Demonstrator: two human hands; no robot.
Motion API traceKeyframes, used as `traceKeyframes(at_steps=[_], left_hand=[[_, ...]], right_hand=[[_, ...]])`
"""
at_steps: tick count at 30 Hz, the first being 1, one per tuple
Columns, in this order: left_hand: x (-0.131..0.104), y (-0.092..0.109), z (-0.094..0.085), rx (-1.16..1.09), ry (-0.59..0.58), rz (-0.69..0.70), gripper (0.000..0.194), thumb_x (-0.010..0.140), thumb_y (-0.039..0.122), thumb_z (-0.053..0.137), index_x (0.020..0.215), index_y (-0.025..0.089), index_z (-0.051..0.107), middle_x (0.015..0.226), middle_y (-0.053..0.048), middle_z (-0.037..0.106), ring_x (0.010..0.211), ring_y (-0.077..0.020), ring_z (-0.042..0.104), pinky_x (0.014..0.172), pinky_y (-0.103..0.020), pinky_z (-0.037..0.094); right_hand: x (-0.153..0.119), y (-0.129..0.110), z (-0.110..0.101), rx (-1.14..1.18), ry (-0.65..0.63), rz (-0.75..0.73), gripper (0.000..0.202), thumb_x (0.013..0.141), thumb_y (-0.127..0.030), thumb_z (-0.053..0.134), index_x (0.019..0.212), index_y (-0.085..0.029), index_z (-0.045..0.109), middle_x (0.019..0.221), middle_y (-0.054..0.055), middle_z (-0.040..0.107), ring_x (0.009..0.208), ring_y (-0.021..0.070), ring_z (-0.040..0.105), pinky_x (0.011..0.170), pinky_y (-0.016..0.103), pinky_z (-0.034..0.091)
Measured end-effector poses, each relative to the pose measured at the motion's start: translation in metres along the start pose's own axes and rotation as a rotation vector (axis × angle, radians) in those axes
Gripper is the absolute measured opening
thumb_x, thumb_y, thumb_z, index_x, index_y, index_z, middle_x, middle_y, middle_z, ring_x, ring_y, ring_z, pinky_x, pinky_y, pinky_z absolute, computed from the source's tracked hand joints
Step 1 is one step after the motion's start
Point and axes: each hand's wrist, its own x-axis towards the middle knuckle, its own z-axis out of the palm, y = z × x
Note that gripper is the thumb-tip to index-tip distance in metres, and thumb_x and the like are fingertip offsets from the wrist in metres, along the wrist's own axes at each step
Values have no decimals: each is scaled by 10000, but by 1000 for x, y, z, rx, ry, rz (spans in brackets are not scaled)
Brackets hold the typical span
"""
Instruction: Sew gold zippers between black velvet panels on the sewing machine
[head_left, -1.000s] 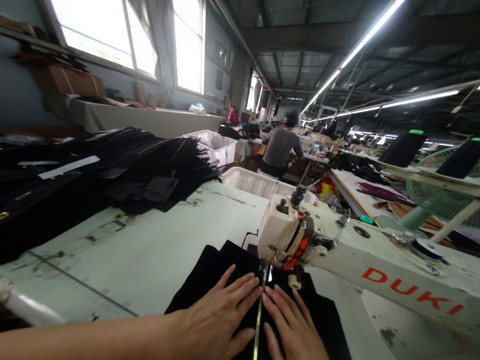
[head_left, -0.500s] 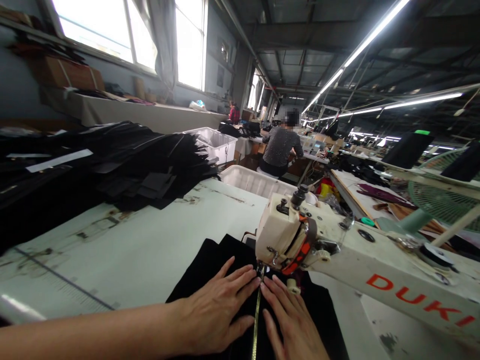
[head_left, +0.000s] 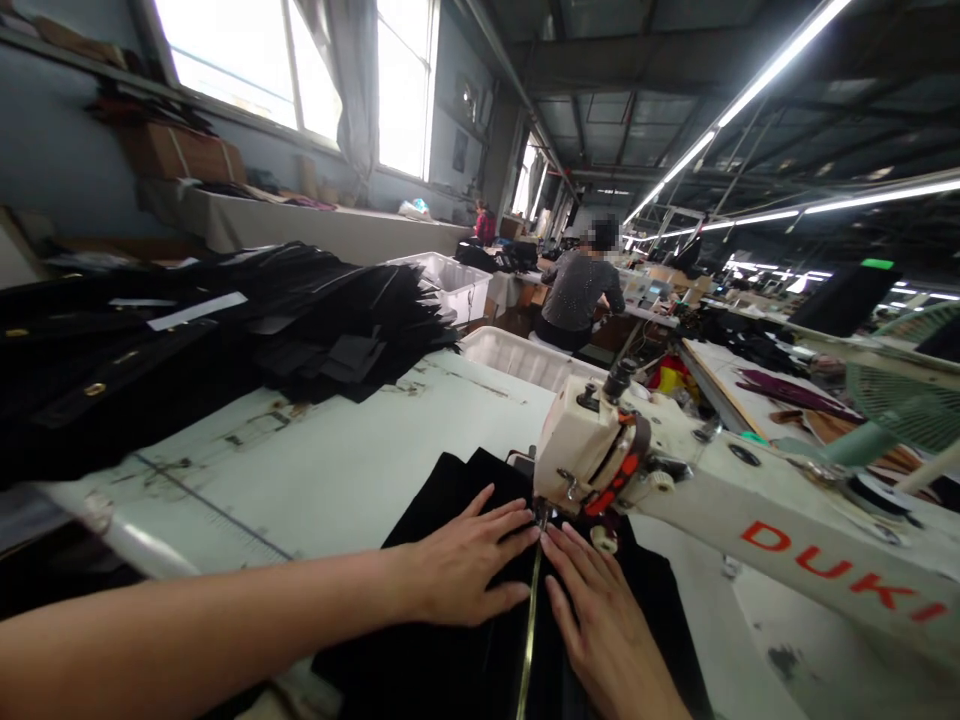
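Observation:
Black fabric lies on the sewing machine's pale bed, with a narrow gold strip, which looks like zipper teeth, running lengthwise up to the needle area. My left hand rests flat on the cloth left of the strip, fingers spread and fingertips close to the presser foot. To the right of the strip, my right hand lies flat too, its fingertips just in front of the foot. The white sewing machine stands over the fabric's far end and hides part of it.
A large heap of black pieces covers the table's left side. Beyond the table are white plastic bins. A person sits farther off, back turned. On the right stand a green fan and a black thread cone.
The view has swung a little left, so the scene sits farther right in the picture. Both hands stay flat on the fabric near the presser foot.

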Motion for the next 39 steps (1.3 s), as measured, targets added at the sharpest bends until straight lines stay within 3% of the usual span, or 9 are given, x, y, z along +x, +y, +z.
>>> traceKeyframes(at_steps=[4,8,11,14,18,23,29,35,39], left_hand=[[-20,20,-3,16,-62,-37,597,1006,448,391,1492,107,329,1555,-183,283,1462,-320,156,1145,-635,91],[-65,57,4,-28,-57,32,838,892,559,561,1520,97,254,1563,-200,250,1458,-325,177,1170,-580,131],[-85,69,12,-42,58,-2,534,959,311,510,1455,139,413,1481,-128,452,1394,-252,376,1194,-469,215],[-85,62,6,-126,145,-114,364,1023,209,358,1308,175,582,1317,-63,628,1246,-176,558,1134,-342,369],[-80,52,-10,-198,144,-175,330,1030,279,384,1212,206,649,1229,-36,678,1140,-166,631,1021,-281,482],[-89,66,-6,43,-3,-164,683,797,347,717,1397,114,492,1459,-191,462,1369,-342,397,1135,-519,317],[-102,73,1,116,-40,-38,778,767,312,693,1454,99,398,1517,-230,341,1420,-356,286,1147,-569,232],[-102,59,1,49,53,-76,395,965,265,539,1351,185,547,1442,-148,496,1381,-280,389,1149,-531,250],[-104,54,-5,-53,33,-65,375,1010,260,438,1365,204,546,1462,-114,480,1406,-265,343,1154,-506,237]], right_hand=[[-11,-15,-14,124,-80,150,400,959,-210,406,1331,-172,550,1370,72,572,1275,247,528,1076,539,426],[-42,-50,-38,201,-16,214,408,952,-247,423,1337,-160,526,1359,95,579,1242,244,560,995,458,525],[-60,-73,-46,206,26,200,574,852,-338,612,1373,-148,466,1372,125,559,1240,310,555,908,465,578],[-63,-78,-42,196,29,190,664,776,-328,733,1346,-112,469,1305,155,603,1187,312,594,913,448,579],[-58,-73,-30,135,49,39,469,853,-202,643,1288,-80,516,1224,158,651,1141,268,623,938,380,564],[-50,-68,-40,68,20,-47,449,833,1,427,1260,-59,550,1190,193,653,1079,282,642,910,411,553],[-29,-21,-80,326,-15,192,314,908,-72,407,1108,-185,622,977,40,704,868,151,686,790,249,560],[-38,-56,-62,280,-110,5,370,745,7,519,1027,-196,647,959,48,671,875,196,645,786,312,555],[-43,-54,-65,523,-114,109,377,815,-13,448,1062,-216,649,1032,47,666,951,152,651,834,268,547]])
